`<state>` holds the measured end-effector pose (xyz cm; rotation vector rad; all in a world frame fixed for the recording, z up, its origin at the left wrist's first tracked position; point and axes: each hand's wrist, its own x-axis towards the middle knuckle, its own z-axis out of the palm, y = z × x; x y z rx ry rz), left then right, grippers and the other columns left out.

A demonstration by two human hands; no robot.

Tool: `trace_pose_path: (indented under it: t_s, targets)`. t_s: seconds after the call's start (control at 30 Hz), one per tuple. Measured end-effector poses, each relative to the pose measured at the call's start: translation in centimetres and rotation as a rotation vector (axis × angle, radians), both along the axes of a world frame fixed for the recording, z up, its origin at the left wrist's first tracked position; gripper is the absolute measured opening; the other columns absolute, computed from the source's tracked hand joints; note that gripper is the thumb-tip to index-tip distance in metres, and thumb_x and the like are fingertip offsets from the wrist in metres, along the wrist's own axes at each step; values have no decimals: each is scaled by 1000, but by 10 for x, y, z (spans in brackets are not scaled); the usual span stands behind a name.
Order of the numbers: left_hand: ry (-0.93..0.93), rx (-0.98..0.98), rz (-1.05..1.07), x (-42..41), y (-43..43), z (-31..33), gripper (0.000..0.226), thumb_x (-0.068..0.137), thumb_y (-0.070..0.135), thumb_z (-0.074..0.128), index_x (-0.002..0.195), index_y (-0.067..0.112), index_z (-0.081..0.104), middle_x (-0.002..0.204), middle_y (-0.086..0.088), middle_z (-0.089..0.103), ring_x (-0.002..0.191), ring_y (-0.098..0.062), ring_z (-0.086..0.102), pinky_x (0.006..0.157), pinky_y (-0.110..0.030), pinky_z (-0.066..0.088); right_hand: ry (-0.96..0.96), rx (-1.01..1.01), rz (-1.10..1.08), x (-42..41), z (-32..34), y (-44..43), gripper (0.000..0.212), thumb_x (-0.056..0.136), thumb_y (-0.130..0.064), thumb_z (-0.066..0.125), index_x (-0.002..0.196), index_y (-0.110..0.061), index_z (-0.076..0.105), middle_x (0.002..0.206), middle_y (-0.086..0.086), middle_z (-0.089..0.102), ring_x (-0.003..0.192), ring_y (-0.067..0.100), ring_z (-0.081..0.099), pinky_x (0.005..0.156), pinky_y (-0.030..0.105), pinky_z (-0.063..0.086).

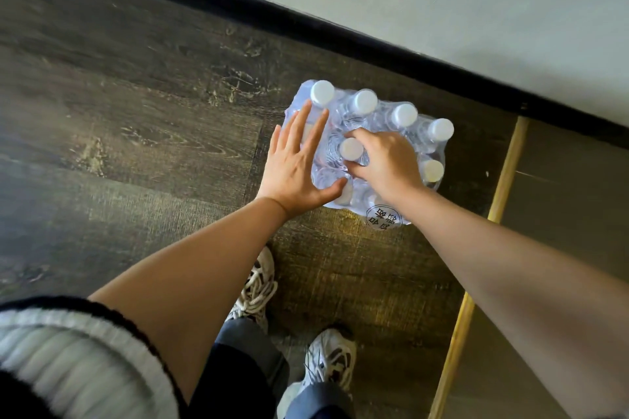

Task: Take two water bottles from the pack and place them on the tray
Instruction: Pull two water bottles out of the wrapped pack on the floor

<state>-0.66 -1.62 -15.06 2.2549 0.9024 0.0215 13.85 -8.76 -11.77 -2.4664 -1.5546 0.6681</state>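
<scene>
A shrink-wrapped pack [384, 216] of clear water bottles with white caps stands on the dark wooden floor near the wall. My left hand [295, 165] lies flat and open on the pack's left side, fingers spread, pressing on the plastic. My right hand [386, 161] is closed around the neck of a middle bottle [351, 148], whose white cap shows between thumb and fingers. Several other caps [365, 101] stand along the far row. No tray is in view.
A black skirting board [340, 29] and a pale wall run diagonally behind the pack. A yellow floor strip [503, 180] passes right of it. My two white sneakers [330, 359] stand below the pack.
</scene>
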Motion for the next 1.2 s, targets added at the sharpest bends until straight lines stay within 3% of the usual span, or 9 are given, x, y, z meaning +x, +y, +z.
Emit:
trace_pose_path:
  t_s: [0.13, 0.4, 0.5, 0.67, 0.8, 0.87, 0.97, 1.03, 1.2]
  targets:
    - [-2, 6, -17, -2, 0, -2, 97, 70, 63, 51, 148, 17, 15, 157, -18, 16, 143, -35, 23, 111, -57, 26, 6, 47, 22, 4, 15, 1, 32, 71, -21, 72, 99, -8, 62, 77, 17, 70, 74, 35, 62, 64, 29, 29]
    - [96, -61, -41, -3, 2, 12, 99, 69, 68, 44, 149, 29, 0, 161, -9, 3, 148, -28, 9, 115, -56, 21, 78, 162, 79, 5, 102, -3, 32, 73, -23, 73, 98, -5, 63, 84, 14, 73, 73, 31, 67, 65, 40, 54]
    - [94, -128, -47, -2, 6, 29, 103, 70, 66, 54, 149, 28, 1, 161, -5, 1, 149, -24, 4, 118, -55, 15, 101, 211, 114, 4, 140, 1, 35, 70, -25, 74, 98, -5, 65, 90, 13, 74, 77, 32, 68, 69, 43, 55]
    - [-196, -454, 103, 6, 3, 92, 91, 64, 50, 76, 139, 19, 35, 139, 0, 52, 130, -13, 46, 107, -37, 41, 173, 252, 80, 7, 197, 14, 30, 65, -25, 72, 89, -9, 65, 83, 7, 72, 70, 28, 63, 65, 46, 53]
    - [-358, -574, 179, 7, -4, 132, 63, 63, 31, 83, 116, 36, 49, 102, 33, 63, 100, 15, 58, 80, -2, 45, 207, 291, 52, 9, 221, 19, 32, 63, -27, 74, 89, -10, 64, 80, 5, 70, 65, 22, 59, 63, 45, 53]
    - [-357, -533, 194, 6, -1, 143, 61, 62, 29, 84, 106, 45, 47, 96, 32, 62, 94, 16, 59, 78, -3, 45, 273, 305, 40, 9, 220, 18, 37, 65, -31, 72, 95, -12, 62, 84, -2, 68, 72, 13, 61, 67, 39, 55]
    - [-294, -514, 222, 0, 6, 144, 63, 58, 34, 84, 112, 37, 50, 95, 23, 64, 93, 4, 63, 83, -16, 50, 482, 284, -66, 16, 198, 14, 44, 74, -36, 67, 109, -13, 55, 91, -8, 63, 80, -1, 61, 72, 14, 50]
    - [-262, -516, 250, -6, 10, 137, 68, 57, 36, 84, 116, 33, 50, 97, 23, 63, 94, 1, 63, 83, -17, 48, 505, 199, -171, 25, 168, 6, 41, 85, -34, 58, 118, -11, 49, 101, 1, 64, 92, 8, 62, 79, 20, 46]
    - [-213, -521, 264, -16, 15, 120, 66, 58, 34, 84, 110, 44, 45, 94, 36, 58, 92, 23, 54, 77, -1, 42, 215, -377, -184, 19, 82, -16, 47, 89, -33, 52, 130, -18, 35, 131, 14, 50, 114, 32, 52, 93, 44, 45]
